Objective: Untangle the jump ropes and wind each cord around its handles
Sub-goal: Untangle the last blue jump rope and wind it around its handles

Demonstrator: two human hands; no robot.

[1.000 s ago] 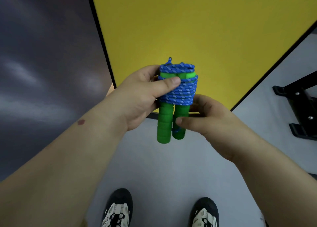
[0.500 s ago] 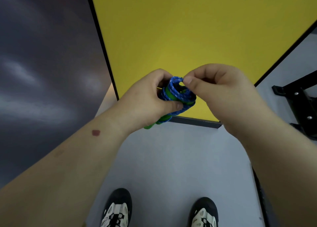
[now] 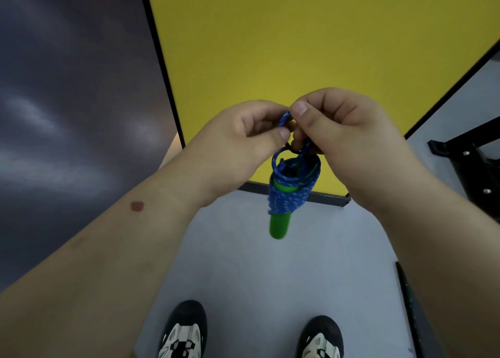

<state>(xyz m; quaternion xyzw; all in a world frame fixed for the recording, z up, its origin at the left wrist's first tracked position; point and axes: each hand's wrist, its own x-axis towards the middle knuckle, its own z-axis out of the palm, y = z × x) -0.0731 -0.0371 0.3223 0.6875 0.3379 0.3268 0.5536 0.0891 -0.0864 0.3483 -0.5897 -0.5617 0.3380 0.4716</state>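
Below, shoes (image 3: 184, 336) on grey floor (image 3: 243, 263), yellow table (image 3: 297, 46) ahead

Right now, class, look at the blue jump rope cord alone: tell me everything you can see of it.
The blue cord looks like braided rope, blue flecked with white. Most of it is wound in tight turns around the upper part of the green handles, which hang downward in the air above the grey floor. Loose loops rise from the top of the winding. The left hand and right hand both pinch these upper loops between thumb and fingers, so the bundle hangs from them.
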